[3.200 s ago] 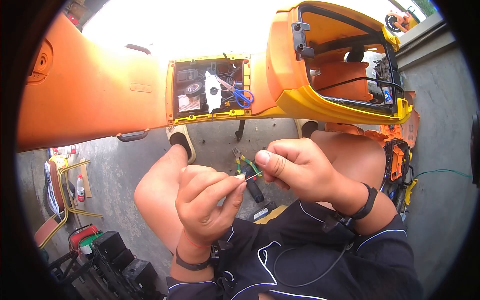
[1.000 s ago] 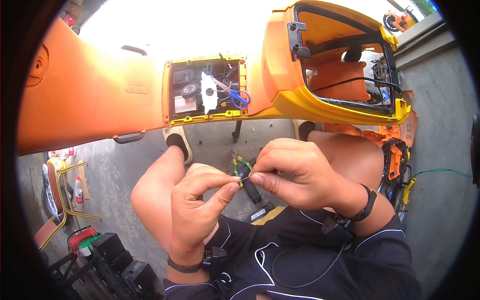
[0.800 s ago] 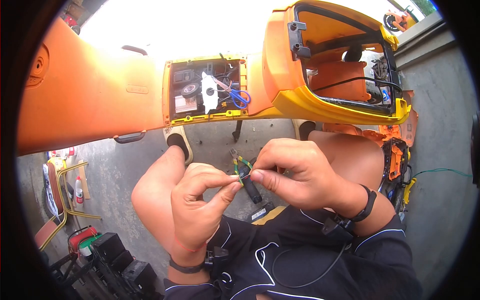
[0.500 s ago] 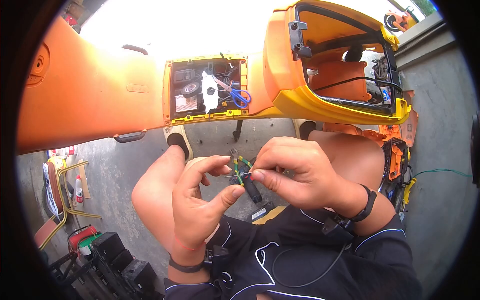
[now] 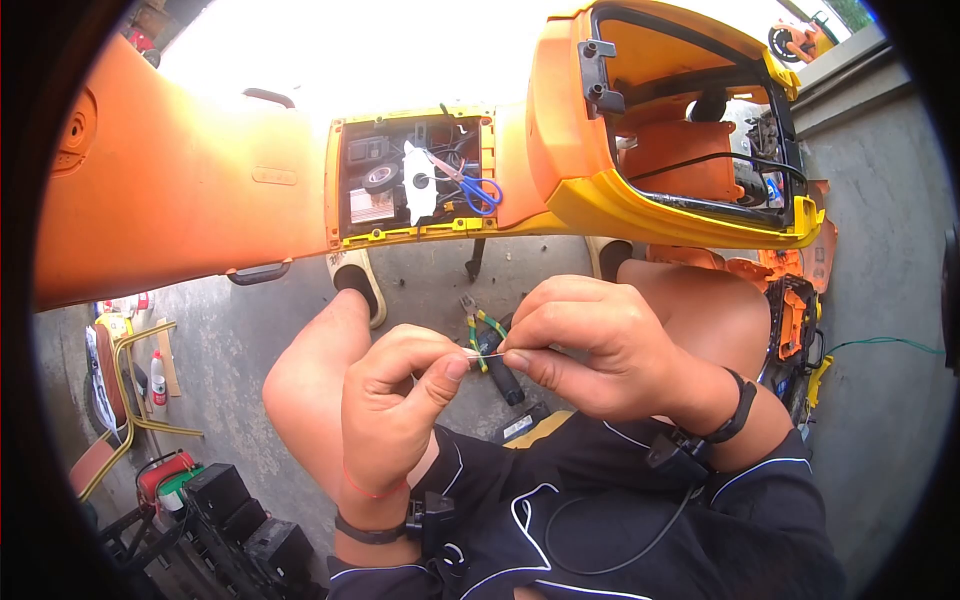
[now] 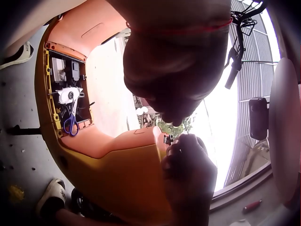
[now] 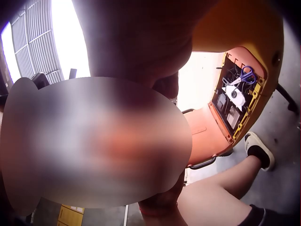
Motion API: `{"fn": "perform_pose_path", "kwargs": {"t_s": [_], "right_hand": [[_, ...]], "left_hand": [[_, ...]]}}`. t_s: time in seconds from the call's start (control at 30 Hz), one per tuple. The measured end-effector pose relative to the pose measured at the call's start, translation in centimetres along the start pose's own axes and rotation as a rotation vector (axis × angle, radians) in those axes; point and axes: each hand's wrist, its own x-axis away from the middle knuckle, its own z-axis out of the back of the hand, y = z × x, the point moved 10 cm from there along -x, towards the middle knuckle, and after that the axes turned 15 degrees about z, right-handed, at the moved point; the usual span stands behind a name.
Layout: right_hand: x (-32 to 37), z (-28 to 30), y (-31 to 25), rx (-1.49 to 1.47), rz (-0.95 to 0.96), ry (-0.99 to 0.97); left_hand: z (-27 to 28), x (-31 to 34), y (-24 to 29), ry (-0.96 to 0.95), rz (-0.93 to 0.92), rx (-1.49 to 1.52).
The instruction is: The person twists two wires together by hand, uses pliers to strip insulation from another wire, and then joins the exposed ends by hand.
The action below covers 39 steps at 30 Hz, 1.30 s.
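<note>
In the head view, my left hand (image 5: pixel 395 400) and right hand (image 5: pixel 600 350) meet over my lap. A thin wire (image 5: pixel 486 355) spans the small gap between their fingertips. The right hand pinches one end between thumb and bent forefinger. Thumb and forefinger of the left hand pinch the other end. Both hands show dark against the light in the left wrist view, fingertips close together. A blurred patch covers much of the right wrist view. Beyond the hands, pliers (image 5: pixel 471 335) with green-and-yellow handles lie on the floor beside a black cylindrical grip (image 5: pixel 507 384).
An orange-and-yellow scooter body (image 5: pixel 230 190) stretches across the front. Blue-handled scissors (image 5: pixel 484 196), a white piece (image 5: pixel 418 185) and a tape roll (image 5: pixel 381 179) lie at its open compartment. Loose orange panels (image 5: pixel 790 320) lie right; a bottle (image 5: pixel 158 378) and black blocks (image 5: pixel 225 500) stand left.
Half a second ago the left fingers were spread, off the wire's free end; now they pinch it again. The right hand keeps its pinch nearly in place.
</note>
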Motion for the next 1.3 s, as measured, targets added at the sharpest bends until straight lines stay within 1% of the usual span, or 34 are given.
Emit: {"fn": "perform_pose_path", "kwargs": {"t_s": [0.07, 0.2, 0.27, 0.47, 0.5, 0.57, 0.63, 0.7, 0.77, 0.9, 0.97, 1.0, 1.07, 1.1, 1.17, 1.3], "right_hand": [[0.0, 0.0, 0.0, 0.000, -0.003, 0.001], [0.0, 0.2, 0.2, -0.010, -0.020, 0.014], [-0.1, 0.2, 0.1, -0.009, -0.026, 0.016], [0.1, 0.2, 0.5, -0.016, -0.048, 0.033], [0.2, 0.2, 0.5, -0.013, -0.055, 0.031], [0.2, 0.2, 0.6, -0.011, -0.062, 0.029], [0.3, 0.2, 0.8, -0.037, -0.099, 0.023], [0.2, 0.3, 0.7, -0.031, -0.078, 0.021], [0.0, 0.5, 0.5, -0.026, -0.057, 0.019], [-0.1, 0.8, 0.1, 0.000, -0.021, 0.011], [-0.1, 0.8, 0.0, 0.011, -0.003, 0.008], [-0.1, 0.7, -0.1, 0.003, 0.003, 0.004], [-0.1, 0.6, -0.1, -0.004, 0.009, 0.000], [-0.1, 0.5, -0.2, 0.003, 0.018, -0.001], [-0.1, 0.4, -0.2, 0.010, 0.027, -0.002], [0.0, 0.2, 0.0, 0.029, 0.009, -0.018]], "left_hand": [[0.2, 0.1, -0.2, 0.014, -0.021, 0.050], [0.1, 0.3, -0.1, 0.034, -0.004, 0.076], [0.0, 0.3, -0.4, 0.026, 0.033, 0.202], [0.0, 0.3, -0.6, 0.054, 0.023, 0.219], [0.0, 0.3, -0.6, 0.054, 0.022, 0.218], [0.1, 0.4, -0.3, 0.067, -0.028, 0.116], [0.1, 0.4, -0.4, 0.062, -0.031, 0.101], [0.1, 0.4, -0.4, 0.057, -0.033, 0.085], [0.0, 0.2, -0.8, 0.028, 0.012, 0.121], [-0.6, 0.1, 0.8, 0.005, 0.022, 0.125], [-1.0, 0.3, 1.5, -0.068, 0.050, 0.141], [-0.9, 0.4, 1.5, -0.068, 0.050, 0.141], [-1.2, 0.4, 0.6, -0.105, 0.128, 0.068], [-1.2, 0.4, 0.5, -0.105, 0.128, 0.068], [-1.1, 0.4, 0.9, -0.080, 0.054, -0.031], [-0.7, 0.1, -0.8, -0.072, 0.052, 0.027]]}}
